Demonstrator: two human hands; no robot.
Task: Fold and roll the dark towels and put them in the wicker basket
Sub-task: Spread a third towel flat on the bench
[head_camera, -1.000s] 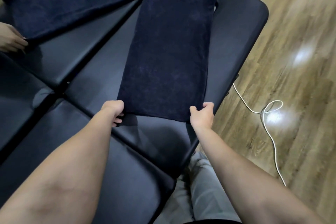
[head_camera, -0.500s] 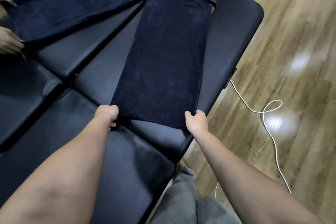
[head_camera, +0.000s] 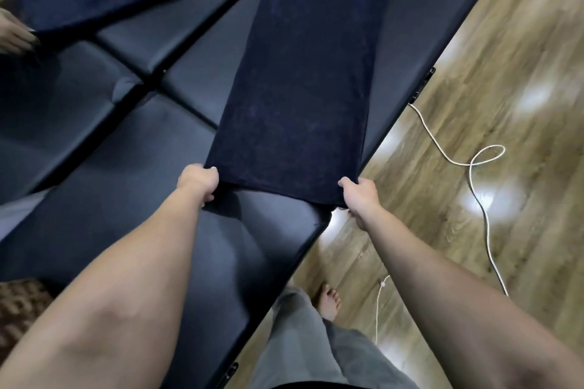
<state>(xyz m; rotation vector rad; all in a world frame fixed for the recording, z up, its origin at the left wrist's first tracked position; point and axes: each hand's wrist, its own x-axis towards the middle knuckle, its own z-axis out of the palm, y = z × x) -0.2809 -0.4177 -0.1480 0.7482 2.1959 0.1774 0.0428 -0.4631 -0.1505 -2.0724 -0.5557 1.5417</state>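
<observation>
Since a second ago we have drawn the folded dark towel (head_camera: 303,88) toward us along the counter (head_camera: 436,25), left hand (head_camera: 199,181) and right hand (head_camera: 358,196) each pinching a near corner, its long axis running straight away, equally near both.

Person is wearing loose grey trousers (head_camera: 300,350) — forearms (head_camera: 132,278) showing bare with no sleeves in view — and is going barefoot, one foot (head_camera: 330,300) visible.
</observation>
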